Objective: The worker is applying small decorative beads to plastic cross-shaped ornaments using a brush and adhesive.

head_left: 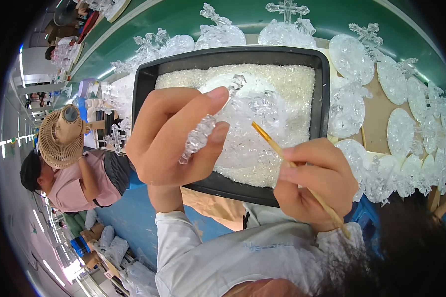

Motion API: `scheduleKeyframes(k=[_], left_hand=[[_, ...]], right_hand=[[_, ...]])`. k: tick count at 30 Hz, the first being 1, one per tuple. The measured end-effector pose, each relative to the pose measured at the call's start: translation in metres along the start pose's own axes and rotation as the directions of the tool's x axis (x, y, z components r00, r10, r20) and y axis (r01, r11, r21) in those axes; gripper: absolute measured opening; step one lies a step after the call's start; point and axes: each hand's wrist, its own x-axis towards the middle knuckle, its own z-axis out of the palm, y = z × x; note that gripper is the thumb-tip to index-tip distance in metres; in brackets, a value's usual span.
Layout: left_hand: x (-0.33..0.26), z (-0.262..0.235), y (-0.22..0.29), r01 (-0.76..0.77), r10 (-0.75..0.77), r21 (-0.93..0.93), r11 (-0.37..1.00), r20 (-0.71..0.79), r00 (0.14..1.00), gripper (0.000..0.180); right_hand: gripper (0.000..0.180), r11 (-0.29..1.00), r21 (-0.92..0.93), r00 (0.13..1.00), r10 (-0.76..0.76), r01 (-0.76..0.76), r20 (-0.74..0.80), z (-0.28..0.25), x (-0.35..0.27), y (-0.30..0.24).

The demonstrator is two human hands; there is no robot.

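Observation:
Pinched in my left hand is a clear faceted ornament. One beaded arm of it shows below my fingertips, and the fingers hide much of the rest. My right hand grips a thin wooden paintbrush, its bristle tip pointing up and left, a little apart from the ornament. Below both hands a black tray holds whitish, glittering granules. On them lies a round whitish piece with clear moulded shapes, partly covered by my left hand.
Round frosted pieces with clear ornaments stand around the tray's far and right sides; several bear clear crosses. A green surface runs behind. At the left are a beige fan and another person in a pink shirt.

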Motion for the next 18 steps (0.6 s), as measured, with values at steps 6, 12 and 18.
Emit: scheduleKeyframes(k=[6, 12, 18], left_hand=[[-0.0085, -0.0066, -0.0039, -0.042, 0.039, 0.039, 0.998, 0.054, 0.998, 0.036], [-0.0041, -0.0031, -0.0046, -0.045, 0.044, 0.02, 0.999, 0.039, 0.998, 0.037], [0.0001, -0.0039, 0.0005, -0.022, 0.021, -0.033, 0.999, -0.01, 1.0, 0.035]], right_hand=[[0.031, 0.996, -0.089, 0.999, 0.026, -0.023, 0.023, 0.0061, -0.001, 0.0044], [0.03, 0.998, -0.049, 0.999, 0.035, -0.034, 0.025, 0.0003, 0.0014, 0.0022], [0.03, 0.998, -0.07, 1.0, 0.0, 0.002, 0.026, 0.0043, 0.0014, 0.0022]])
